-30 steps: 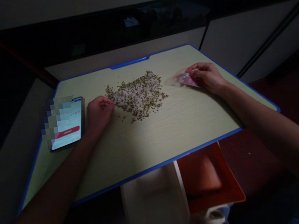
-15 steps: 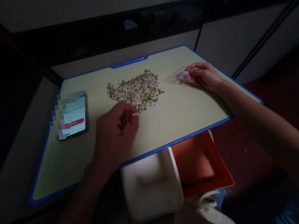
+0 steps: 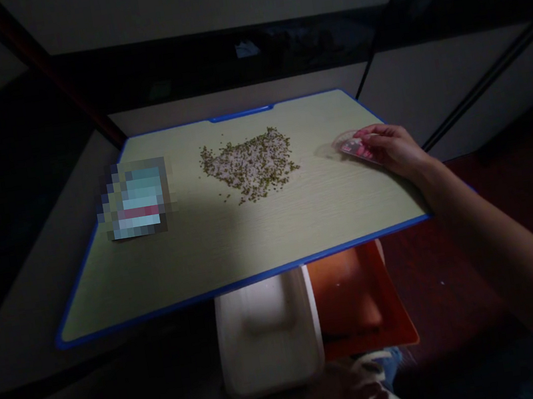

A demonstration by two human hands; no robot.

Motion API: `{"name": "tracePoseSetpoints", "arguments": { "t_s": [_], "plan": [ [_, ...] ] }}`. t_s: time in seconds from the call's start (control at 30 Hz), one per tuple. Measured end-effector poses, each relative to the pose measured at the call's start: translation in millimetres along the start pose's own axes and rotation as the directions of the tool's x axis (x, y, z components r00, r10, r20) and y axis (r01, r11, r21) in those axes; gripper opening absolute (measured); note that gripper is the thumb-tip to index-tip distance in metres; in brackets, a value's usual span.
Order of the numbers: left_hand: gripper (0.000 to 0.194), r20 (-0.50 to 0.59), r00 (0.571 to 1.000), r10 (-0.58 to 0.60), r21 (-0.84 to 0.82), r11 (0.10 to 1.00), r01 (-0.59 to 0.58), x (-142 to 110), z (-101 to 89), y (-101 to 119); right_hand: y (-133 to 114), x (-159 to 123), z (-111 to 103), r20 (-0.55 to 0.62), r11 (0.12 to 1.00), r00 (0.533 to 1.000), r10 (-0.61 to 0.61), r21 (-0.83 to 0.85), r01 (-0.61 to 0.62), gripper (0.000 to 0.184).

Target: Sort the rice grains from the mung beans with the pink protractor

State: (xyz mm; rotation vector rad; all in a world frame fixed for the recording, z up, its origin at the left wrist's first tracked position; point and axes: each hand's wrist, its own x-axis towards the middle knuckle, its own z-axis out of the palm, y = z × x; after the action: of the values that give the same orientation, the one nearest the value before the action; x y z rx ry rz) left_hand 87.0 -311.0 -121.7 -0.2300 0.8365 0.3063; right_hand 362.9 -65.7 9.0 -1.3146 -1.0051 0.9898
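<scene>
Near the board's right edge, the fingers of my right hand (image 3: 392,147) are closed on a clear plastic piece with pink print (image 3: 358,146), whose rounded rim shows to the left. Beyond that rim, at mid-board, lies a loose spread of small pale and green grains (image 3: 255,164), looking like rice mixed with mung beans. A dark, blurred shape at the bottom, by a white cloth or strap, appears to be my left hand (image 3: 355,391). Its fingers are too dim to read.
The pale board (image 3: 180,260) has a blue rim. A phone (image 3: 140,202), partly pixelated, lies at its left. Below the front edge are a white bin (image 3: 269,341) and an orange bin (image 3: 353,300). Dark-banded cabinet panels (image 3: 225,3) stand behind.
My left hand has left the board beside the grains and dropped toward the bottom of the view. My right hand still holds the plastic piece. The view has shifted slightly.
</scene>
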Motion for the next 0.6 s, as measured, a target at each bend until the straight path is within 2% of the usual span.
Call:
{"name": "tracePoseSetpoints", "arguments": {
  "t_s": [0.03, 0.07, 0.1, 0.23, 0.3, 0.43, 0.5, 0.6],
  "plan": [
    [0.014, -0.172, 0.983, 0.065, -0.09, 0.993, -0.081, 1, 1.1, 0, 0, 0, 0, 0.002, 1.0, 1.0, 0.005, 0.0, -0.005, 0.013],
    [0.016, -0.239, 0.967, 0.086, -0.115, 0.987, -0.116, 1, 3.4, 0, 0, -1, 0, 0.006, 1.0, 1.0, 0.009, -0.003, -0.009, 0.012],
    [0.014, -0.261, 0.957, 0.13, -0.129, 0.977, -0.168, 1, 6.6, 1, 0, -1, 0, 0.012, 1.0, 1.0, 0.01, -0.004, -0.01, 0.012],
    [0.012, -0.279, 0.95, 0.142, -0.142, 0.972, -0.187, 4, 16.6, 4, 1, 0, 0, 0.026, 1.0, 1.0, 0.014, 0.012, -0.014, 0.012],
    [0.018, -0.25, 0.955, 0.156, -0.121, 0.974, -0.191, 9, 15.3, 4, 2, 1, 0, 0.036, 1.0, 0.999, 0.018, 0.016, -0.019, 0.012],
    [0.026, -0.196, 0.977, 0.083, -0.069, 0.993, -0.098, 16, 5.9, 6, 3, -1, 1, 0.048, 1.0, 0.999, 0.013, 0.011, -0.014, 0.01],
    [0.028, -0.053, 0.988, 0.148, 0.036, 0.989, -0.146, 12, 3.9, 7, 4, -1, 2, 0.038, 0.999, 0.999, 0.023, 0.027, -0.024, 0.008],
    [0.035, 0.016, 0.98, 0.201, 0.08, 0.976, -0.201, 1, 7.4, 8, 6, -2, 4, 0.034, 0.999, 0.999, 0.03, 0.039, -0.031, 0.005]
  ]
}}
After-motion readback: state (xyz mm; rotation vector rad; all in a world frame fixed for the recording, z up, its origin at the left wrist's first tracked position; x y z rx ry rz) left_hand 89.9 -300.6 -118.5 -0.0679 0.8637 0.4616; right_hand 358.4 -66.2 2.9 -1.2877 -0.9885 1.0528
